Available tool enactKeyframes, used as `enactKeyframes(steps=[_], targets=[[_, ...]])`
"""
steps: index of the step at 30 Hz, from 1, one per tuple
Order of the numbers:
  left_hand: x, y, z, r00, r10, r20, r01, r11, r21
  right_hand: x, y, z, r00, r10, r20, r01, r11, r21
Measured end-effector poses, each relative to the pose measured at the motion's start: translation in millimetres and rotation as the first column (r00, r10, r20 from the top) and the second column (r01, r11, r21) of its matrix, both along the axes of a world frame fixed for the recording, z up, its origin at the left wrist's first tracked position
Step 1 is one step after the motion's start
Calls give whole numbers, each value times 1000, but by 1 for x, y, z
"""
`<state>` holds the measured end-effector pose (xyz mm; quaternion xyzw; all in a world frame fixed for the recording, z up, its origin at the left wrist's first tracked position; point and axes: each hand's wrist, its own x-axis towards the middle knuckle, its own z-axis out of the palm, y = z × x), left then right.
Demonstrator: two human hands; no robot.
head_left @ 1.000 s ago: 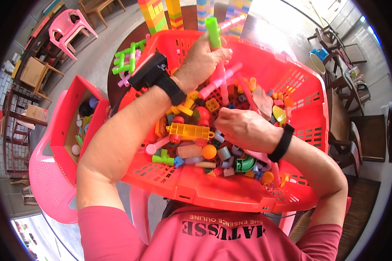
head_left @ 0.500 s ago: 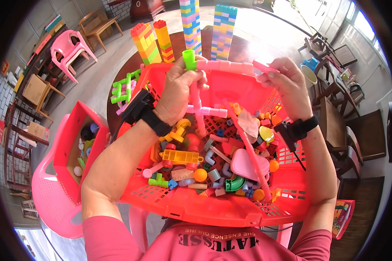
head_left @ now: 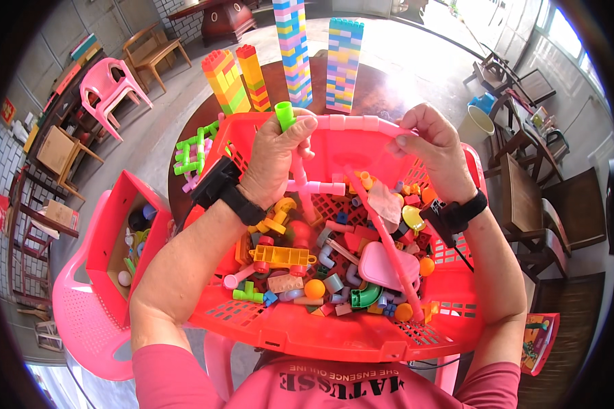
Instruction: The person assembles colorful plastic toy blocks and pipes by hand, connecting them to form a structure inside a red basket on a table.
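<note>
Lg red plastic basket (head_left: 300,341), slotted walls, below both hands. Pink plastic tube assy (head_left: 353,123) held over basket, top run approx. horiz. betw. hands. L hand (head_left: 271,160) closed round assy, nr L end. R hand (head_left: 435,146) pinching at R end; exact contact unclear. Yellow plastic toy chassis (head_left: 280,256), red wheels, in basket. Short bright-green tubular connector (head_left: 284,116) projecting above L hand. Sm. round orange ball (head_left: 314,289) in basket, nr chassis.
</note>
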<state>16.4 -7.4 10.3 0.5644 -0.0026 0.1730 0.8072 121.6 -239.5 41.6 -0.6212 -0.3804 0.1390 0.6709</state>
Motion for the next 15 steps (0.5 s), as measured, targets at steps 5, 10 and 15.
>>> enactKeyframes(steps=[5,10,15], targets=[[-3,7,12,986,-165,-11,165,985,58,-11,-4,11,999,38,-31,-42,987,-154],[-9,6,20,977,-198,-74,209,953,217,-19,-1,12,975,39,220,2,983,-182],[-8,4,20,982,-177,-59,187,947,263,-22,4,8,894,-38,447,83,993,-81]])
